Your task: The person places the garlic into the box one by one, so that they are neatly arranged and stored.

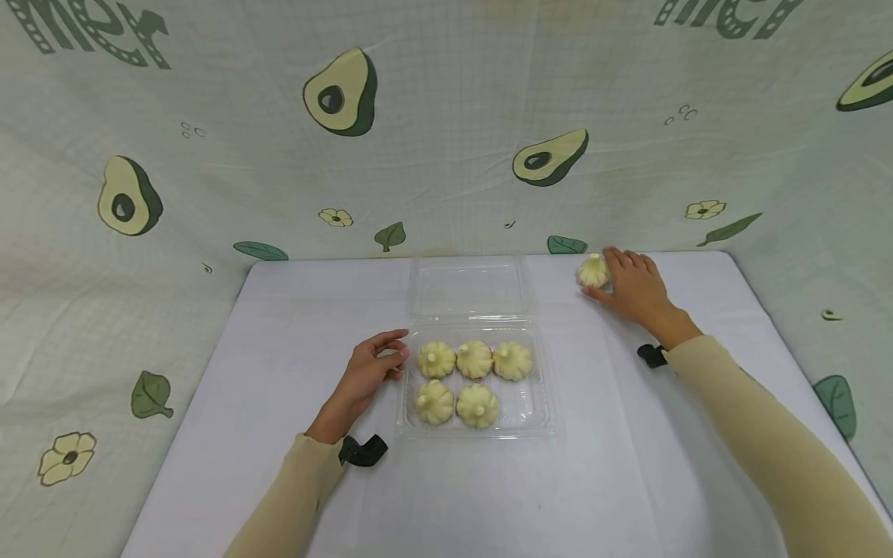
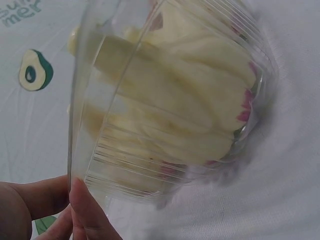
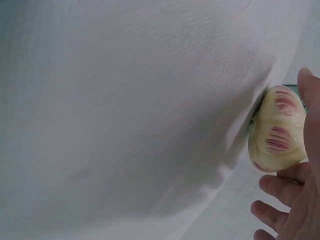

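A clear plastic clamshell box [image 1: 544, 387] lies open at the middle of the table, holding several pale garlic bulbs [image 1: 477, 405] in two rows. At its left side my left hand [image 1: 370, 368] pinches the rim between thumb [image 2: 90, 212] and index finger, as the left wrist view shows. My right hand [image 1: 636, 285] is at the table's far right, its thumb and fingers around a single garlic bulb [image 1: 593, 270]. In the right wrist view this bulb [image 3: 277, 129] has pink streaks, with the thumb above it and the other fingers spread below.
The box's clear lid [image 1: 469, 287] is folded back towards the far edge. A white cloth [image 1: 446, 496] covers the table. Behind and beside it hangs a curtain [image 1: 446, 155] printed with avocados and leaves. A black wrist mount [image 1: 363, 451] sticks out from the left sleeve.
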Demonstrator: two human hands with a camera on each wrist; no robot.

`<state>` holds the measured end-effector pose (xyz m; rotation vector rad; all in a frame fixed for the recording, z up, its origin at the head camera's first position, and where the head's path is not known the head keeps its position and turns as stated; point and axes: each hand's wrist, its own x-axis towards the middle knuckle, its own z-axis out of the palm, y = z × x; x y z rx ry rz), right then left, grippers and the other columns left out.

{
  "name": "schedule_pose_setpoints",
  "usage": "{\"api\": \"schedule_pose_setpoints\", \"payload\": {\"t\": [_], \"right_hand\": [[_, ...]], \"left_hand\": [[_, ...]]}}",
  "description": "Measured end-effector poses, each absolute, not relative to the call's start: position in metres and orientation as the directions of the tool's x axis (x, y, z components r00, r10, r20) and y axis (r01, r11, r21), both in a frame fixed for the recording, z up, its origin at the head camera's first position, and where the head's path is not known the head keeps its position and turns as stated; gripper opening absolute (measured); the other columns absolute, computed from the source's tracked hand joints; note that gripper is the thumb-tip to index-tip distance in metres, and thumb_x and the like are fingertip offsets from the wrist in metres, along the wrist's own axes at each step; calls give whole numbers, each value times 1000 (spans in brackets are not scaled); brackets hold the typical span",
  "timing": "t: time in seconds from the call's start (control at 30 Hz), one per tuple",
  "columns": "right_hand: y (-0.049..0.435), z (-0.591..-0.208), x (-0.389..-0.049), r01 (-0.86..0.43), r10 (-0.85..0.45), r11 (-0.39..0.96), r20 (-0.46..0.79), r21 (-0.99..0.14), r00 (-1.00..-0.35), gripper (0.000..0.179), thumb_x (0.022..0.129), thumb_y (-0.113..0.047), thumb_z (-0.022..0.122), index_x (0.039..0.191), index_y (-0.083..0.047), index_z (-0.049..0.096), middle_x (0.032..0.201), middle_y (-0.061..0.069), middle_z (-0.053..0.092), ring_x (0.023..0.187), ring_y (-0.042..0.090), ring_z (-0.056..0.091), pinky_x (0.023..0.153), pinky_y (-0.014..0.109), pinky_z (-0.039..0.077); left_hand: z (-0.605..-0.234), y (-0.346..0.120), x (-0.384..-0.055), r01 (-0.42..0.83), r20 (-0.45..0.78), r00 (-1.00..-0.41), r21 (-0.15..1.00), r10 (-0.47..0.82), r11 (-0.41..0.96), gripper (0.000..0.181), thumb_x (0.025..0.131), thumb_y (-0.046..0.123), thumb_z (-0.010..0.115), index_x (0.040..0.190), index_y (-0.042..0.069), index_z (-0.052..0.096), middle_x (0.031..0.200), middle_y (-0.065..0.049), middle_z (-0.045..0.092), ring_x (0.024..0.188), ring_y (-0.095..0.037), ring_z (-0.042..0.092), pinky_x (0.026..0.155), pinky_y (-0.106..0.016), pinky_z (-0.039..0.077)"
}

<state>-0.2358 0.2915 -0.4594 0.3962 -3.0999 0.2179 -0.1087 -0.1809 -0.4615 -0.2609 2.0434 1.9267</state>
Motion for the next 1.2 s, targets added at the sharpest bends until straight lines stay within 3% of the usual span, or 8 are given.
{"api": "schedule_pose_setpoints", "payload": {"t": [0.33, 0.87, 1.2], "right_hand": [[288, -460, -240, -259, -261, 951, 7, -171, -965, 85, 102, -43, 70, 156, 13, 35, 150, 37, 47, 140, 56, 40, 119, 68, 26], [284, -456, -231, -248, -248, 949, 23, -195, -968, 74, 101, -35, 73, 151, 12, 44, 147, 35, 52, 136, 55, 45, 115, 69, 30], [275, -439, -202, -317, -294, 924, 134, -213, -946, 71, 98, -29, 79, 149, 9, 49, 142, 33, 58, 133, 54, 49, 113, 69, 33]], "left_hand": [[-461, -180, -108, -341, -347, -934, 937, 87, 78, 46, 105, 4, 65, 149, -2, 56, 113, -7, 60, 82, -11, 60, 66, -21, 55], [-461, -179, -108, -342, -347, -934, 938, 85, 61, 46, 105, 3, 65, 149, -3, 56, 110, -5, 60, 80, -10, 60, 66, -21, 55], [-461, -180, -108, -341, -345, -935, 938, 86, 64, 47, 105, 4, 65, 150, -3, 55, 110, -5, 60, 80, -10, 60, 66, -20, 54]]}}
